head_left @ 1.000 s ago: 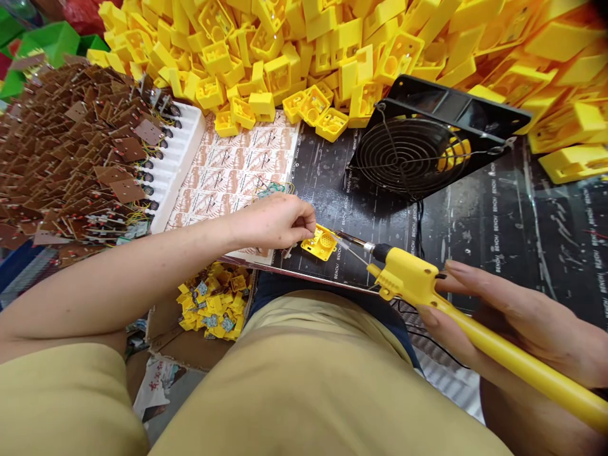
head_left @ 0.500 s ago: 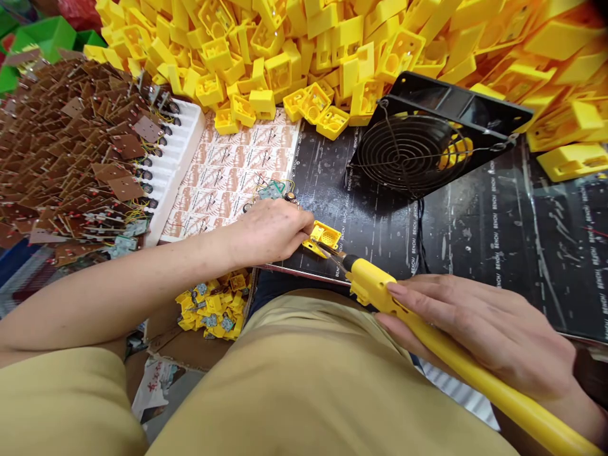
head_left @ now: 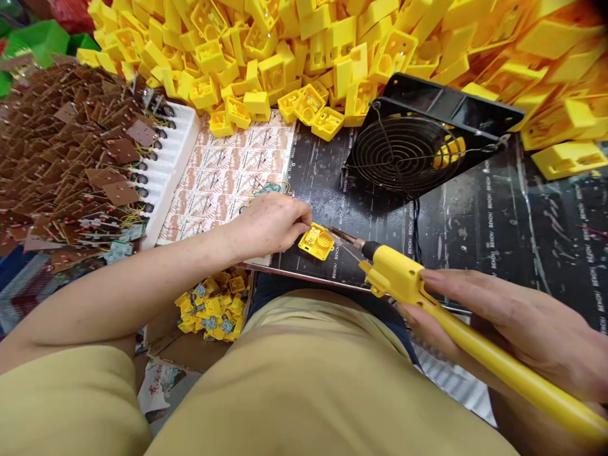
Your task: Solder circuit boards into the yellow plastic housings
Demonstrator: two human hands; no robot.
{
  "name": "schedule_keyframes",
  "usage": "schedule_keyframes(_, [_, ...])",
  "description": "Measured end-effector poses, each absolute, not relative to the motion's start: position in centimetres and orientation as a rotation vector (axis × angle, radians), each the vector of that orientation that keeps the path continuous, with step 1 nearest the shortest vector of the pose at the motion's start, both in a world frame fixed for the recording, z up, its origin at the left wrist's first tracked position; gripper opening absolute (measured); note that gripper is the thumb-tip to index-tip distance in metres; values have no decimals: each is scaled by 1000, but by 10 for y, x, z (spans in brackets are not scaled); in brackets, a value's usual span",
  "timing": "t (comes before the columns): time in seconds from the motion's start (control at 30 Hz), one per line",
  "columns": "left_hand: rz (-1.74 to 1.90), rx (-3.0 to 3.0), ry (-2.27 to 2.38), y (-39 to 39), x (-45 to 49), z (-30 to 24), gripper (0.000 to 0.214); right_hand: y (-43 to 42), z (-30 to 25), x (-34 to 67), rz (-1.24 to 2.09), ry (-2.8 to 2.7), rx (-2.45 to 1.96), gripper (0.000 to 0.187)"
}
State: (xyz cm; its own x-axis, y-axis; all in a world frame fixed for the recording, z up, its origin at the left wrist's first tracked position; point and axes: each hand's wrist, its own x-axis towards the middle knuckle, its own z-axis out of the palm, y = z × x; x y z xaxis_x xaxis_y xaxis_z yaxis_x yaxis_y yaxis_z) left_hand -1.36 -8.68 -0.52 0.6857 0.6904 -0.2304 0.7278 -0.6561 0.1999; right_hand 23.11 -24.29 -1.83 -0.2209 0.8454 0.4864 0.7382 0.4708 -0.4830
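Yellow housing (head_left: pixel 317 241) sits centre frame, on the near edge of the black mat (head_left: pixel 475 215). The mat print reads "BENCH" in repeated rows. Your left hand (head_left: pixel 273 223) is curled, fingertips pinching the housing's left edge. Housing is square moulded plastic, open side up, with a round grille of holes inside. Your right hand (head_left: pixel 513 323), lower right, is closed along the soldering iron (head_left: pixel 403 282): yellow plastic handle, index finger flat on top, metal tip at the housing's right edge. Black wire-guard fan (head_left: pixel 403 152) leans behind, upper right. Pile of glossy yellow shells (head_left: pixel 332 50) across the top. Brown boards (head_left: pixel 61 158) heaped at left beside a white ribbed tray (head_left: pixel 171 158).
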Motion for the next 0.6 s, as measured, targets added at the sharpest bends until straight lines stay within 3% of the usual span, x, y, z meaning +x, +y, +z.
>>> schedule_keyframes(0.27, [-270,2603,1128,-84,-8,-3,20,-231,-10,220,231,-2108,-1132,7])
schedule_keyframes(0.47, [-329,2586,1102,-82,-5,-2,22,-223,-10,217,40,-2187,-973,15])
schedule_keyframes(0.6, [-317,2592,1094,-81,-5,-3,22,-231,-4,221,139,-2162,-1101,21])
